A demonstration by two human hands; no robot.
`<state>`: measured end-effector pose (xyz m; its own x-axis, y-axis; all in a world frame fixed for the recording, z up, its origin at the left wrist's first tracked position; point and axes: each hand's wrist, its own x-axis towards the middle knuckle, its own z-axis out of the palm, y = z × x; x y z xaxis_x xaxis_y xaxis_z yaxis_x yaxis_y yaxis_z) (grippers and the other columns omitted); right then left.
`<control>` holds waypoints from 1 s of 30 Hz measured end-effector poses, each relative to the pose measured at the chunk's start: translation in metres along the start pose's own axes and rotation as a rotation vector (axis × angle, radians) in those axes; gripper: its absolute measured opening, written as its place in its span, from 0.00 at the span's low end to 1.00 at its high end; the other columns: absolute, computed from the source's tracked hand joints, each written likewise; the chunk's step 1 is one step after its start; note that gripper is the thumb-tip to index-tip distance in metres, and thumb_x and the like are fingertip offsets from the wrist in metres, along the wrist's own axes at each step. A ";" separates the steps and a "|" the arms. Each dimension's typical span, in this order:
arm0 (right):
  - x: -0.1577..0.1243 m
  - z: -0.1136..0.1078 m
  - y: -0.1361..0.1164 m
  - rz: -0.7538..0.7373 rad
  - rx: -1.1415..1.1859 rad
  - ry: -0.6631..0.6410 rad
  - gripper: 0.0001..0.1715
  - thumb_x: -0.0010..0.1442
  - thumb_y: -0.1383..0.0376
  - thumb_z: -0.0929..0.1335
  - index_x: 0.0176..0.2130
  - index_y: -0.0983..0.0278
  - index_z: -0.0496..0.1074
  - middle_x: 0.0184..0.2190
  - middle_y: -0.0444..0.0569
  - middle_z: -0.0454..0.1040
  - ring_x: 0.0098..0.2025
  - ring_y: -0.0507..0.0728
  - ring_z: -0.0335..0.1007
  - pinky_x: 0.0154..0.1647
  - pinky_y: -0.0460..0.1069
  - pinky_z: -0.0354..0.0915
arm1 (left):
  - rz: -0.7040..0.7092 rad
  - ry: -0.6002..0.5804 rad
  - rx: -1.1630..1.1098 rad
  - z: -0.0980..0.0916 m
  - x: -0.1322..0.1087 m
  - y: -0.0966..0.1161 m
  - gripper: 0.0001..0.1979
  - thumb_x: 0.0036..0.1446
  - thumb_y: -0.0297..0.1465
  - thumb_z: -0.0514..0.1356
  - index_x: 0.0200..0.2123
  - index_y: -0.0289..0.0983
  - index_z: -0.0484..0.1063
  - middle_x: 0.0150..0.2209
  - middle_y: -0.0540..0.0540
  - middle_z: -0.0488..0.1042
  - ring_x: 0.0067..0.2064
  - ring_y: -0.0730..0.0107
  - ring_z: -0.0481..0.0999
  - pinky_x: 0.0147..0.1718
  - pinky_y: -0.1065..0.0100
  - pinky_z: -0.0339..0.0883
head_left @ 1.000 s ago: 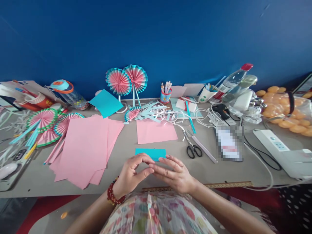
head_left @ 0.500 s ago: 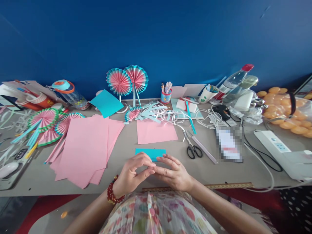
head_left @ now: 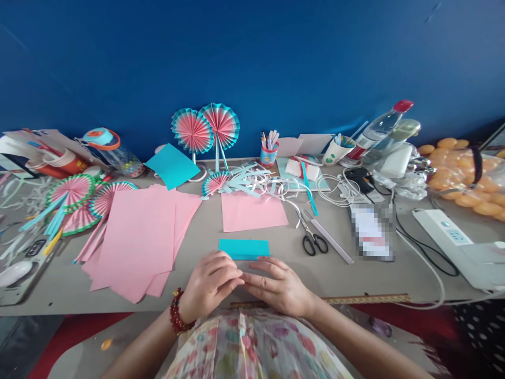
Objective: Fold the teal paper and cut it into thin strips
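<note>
Two hands at six o'clock of teal paper strip (head_left: 243, 248): left hand (head_left: 209, 281) curled, grasp impossible to tell; right hand (head_left: 278, 284) flat, released, at its near edge. Probably best: press evenly, keep edges aligned.

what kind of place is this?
Probably a paper-craft worktable; home or classroom, I can't tell. Stacked pink sheets, finished pleated paper fans against the blue wall, and scissors beside cut paper strips cover the table.

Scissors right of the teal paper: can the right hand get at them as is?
Probably yes. The scissors lie flat just beyond the right hand, with only bare table between them; nothing covers the handles.
</note>
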<state>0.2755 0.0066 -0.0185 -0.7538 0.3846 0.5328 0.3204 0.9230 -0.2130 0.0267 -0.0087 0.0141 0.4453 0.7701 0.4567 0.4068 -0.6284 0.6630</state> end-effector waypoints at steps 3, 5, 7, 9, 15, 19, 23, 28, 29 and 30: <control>0.003 0.001 0.004 0.159 -0.002 -0.009 0.18 0.69 0.69 0.63 0.56 0.61 0.71 0.52 0.50 0.77 0.55 0.56 0.69 0.56 0.54 0.66 | -0.112 0.102 0.055 -0.006 -0.006 -0.012 0.03 0.65 0.25 0.58 0.38 0.39 0.71 0.34 0.48 0.75 0.39 0.68 0.75 0.42 0.65 0.70; 0.009 0.005 0.007 0.288 -0.037 -0.046 0.19 0.68 0.67 0.63 0.56 0.63 0.71 0.50 0.53 0.77 0.51 0.59 0.69 0.52 0.55 0.68 | -0.238 0.132 0.141 -0.010 -0.010 -0.020 0.05 0.67 0.28 0.56 0.38 0.39 0.71 0.37 0.46 0.75 0.41 0.67 0.76 0.43 0.65 0.70; 0.017 0.011 0.009 0.379 -0.092 -0.125 0.17 0.67 0.65 0.65 0.54 0.63 0.72 0.48 0.55 0.76 0.47 0.61 0.69 0.47 0.56 0.68 | -0.305 0.151 0.223 -0.013 -0.012 -0.026 0.07 0.68 0.30 0.55 0.39 0.38 0.72 0.40 0.45 0.75 0.43 0.66 0.76 0.45 0.65 0.70; 0.024 0.017 0.010 0.438 -0.131 -0.208 0.12 0.65 0.65 0.67 0.49 0.63 0.74 0.44 0.54 0.76 0.44 0.61 0.69 0.43 0.55 0.68 | -0.316 0.166 0.274 -0.012 -0.016 -0.028 0.07 0.68 0.31 0.54 0.39 0.39 0.72 0.41 0.44 0.75 0.44 0.65 0.75 0.46 0.63 0.70; 0.035 0.016 0.010 0.550 0.151 -0.060 0.08 0.67 0.67 0.65 0.36 0.61 0.73 0.35 0.49 0.74 0.37 0.57 0.70 0.38 0.50 0.67 | -0.357 0.307 0.246 -0.006 -0.027 -0.023 0.06 0.68 0.29 0.54 0.38 0.39 0.69 0.38 0.45 0.73 0.43 0.65 0.74 0.44 0.64 0.69; 0.036 0.018 0.006 0.747 0.591 0.187 0.08 0.65 0.60 0.67 0.36 0.62 0.73 0.31 0.47 0.76 0.33 0.55 0.73 0.36 0.49 0.70 | -0.298 0.293 0.161 0.001 -0.021 -0.015 0.04 0.67 0.32 0.57 0.43 0.39 0.69 0.41 0.43 0.74 0.46 0.62 0.74 0.45 0.61 0.70; 0.038 0.031 -0.001 0.913 1.019 0.286 0.19 0.60 0.49 0.71 0.39 0.62 0.74 0.34 0.48 0.80 0.36 0.58 0.78 0.38 0.52 0.75 | -0.135 0.123 0.223 0.015 -0.006 -0.010 0.11 0.64 0.33 0.61 0.50 0.40 0.69 0.47 0.40 0.75 0.48 0.58 0.75 0.48 0.57 0.70; 0.028 0.039 -0.003 1.007 1.007 0.259 0.21 0.60 0.47 0.70 0.36 0.62 0.75 0.32 0.49 0.80 0.33 0.58 0.78 0.37 0.52 0.75 | -0.085 0.112 0.286 0.021 0.005 -0.015 0.08 0.67 0.25 0.55 0.45 0.40 0.72 0.40 0.44 0.78 0.42 0.63 0.76 0.45 0.60 0.70; 0.024 0.037 -0.002 1.015 0.931 0.264 0.19 0.61 0.49 0.69 0.38 0.62 0.74 0.31 0.49 0.79 0.32 0.57 0.77 0.34 0.52 0.75 | -0.090 0.114 0.307 0.020 0.005 -0.016 0.09 0.67 0.25 0.54 0.45 0.40 0.72 0.40 0.44 0.77 0.42 0.63 0.76 0.45 0.61 0.70; 0.019 0.034 -0.001 1.009 0.824 0.296 0.18 0.62 0.50 0.69 0.40 0.63 0.73 0.32 0.49 0.78 0.31 0.57 0.76 0.32 0.51 0.74 | -0.097 0.116 0.334 0.018 0.006 -0.019 0.09 0.67 0.24 0.54 0.44 0.40 0.73 0.41 0.44 0.77 0.43 0.63 0.76 0.45 0.61 0.70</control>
<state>0.2408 0.0134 -0.0360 -0.2077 0.9781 -0.0159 0.1438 0.0145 -0.9895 0.0360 0.0057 -0.0061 0.3067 0.8231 0.4779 0.6894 -0.5383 0.4848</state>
